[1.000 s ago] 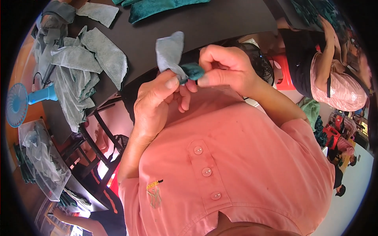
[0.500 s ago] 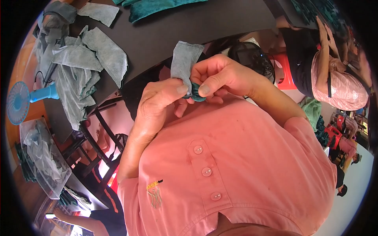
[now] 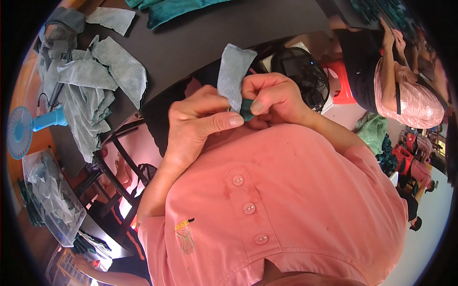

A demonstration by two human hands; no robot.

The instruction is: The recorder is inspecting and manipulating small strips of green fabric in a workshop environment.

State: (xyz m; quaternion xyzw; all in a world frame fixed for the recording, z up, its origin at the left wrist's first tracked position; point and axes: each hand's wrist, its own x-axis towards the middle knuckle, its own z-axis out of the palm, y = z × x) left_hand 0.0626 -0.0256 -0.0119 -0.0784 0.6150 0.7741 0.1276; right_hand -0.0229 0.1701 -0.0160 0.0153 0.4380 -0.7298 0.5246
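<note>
A small grey-green piece of velvety fabric stands up between my two hands in front of my chest. Its lower end shows a dark teal side. My right hand is closed, pinching this teal part between thumb and bent forefinger. My left hand is closed at the bottom of the grey part, its thumb pointing right and its fingers partly hidden behind the cloth. Whatever lies between the fingertips is mostly covered.
Beyond my hands is a dark table with grey-green fabric pieces at left and teal cloth at the far edge. A blue fan stands left, a clear bin below it. Another person works at right, beside a red stool.
Both hands and the fabric have shifted slightly right. My left thumb has straightened and slid lower, and less of the teal side shows. The fabric's free end has risen a little.
</note>
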